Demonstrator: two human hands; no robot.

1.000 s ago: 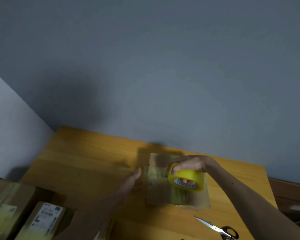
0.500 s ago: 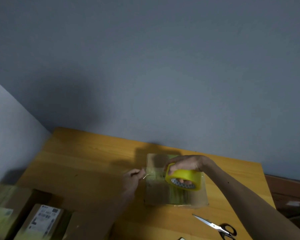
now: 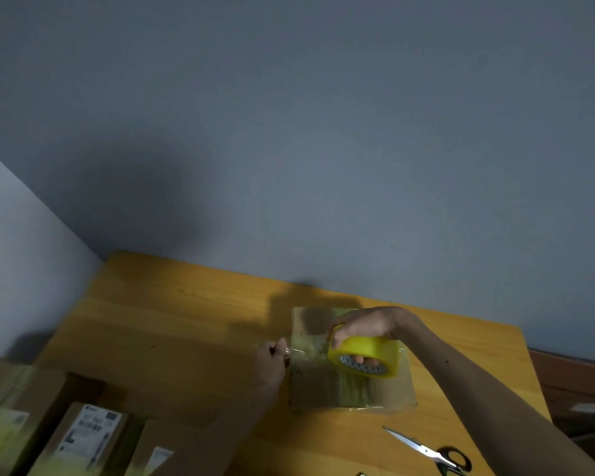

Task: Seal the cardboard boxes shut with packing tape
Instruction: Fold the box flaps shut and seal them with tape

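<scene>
Near the wooden tabletop's (image 3: 186, 321) far edge, the right hand (image 3: 364, 326) grips a yellow tape roll (image 3: 370, 348) over a flat brown cardboard box (image 3: 323, 389) while the left hand (image 3: 270, 364) pinches the clear tape end (image 3: 289, 352).

A flat grey-blue back wall (image 3: 323, 132) fills most of the view and meets a paler side wall (image 3: 21, 252) at a corner on the left. A soft dark shadow (image 3: 145, 214) lies near that corner. Below stands a warm yellow wooden counter (image 3: 169, 321), dimly lit, with darker brown wood (image 3: 571, 376) beyond its right edge.
</scene>
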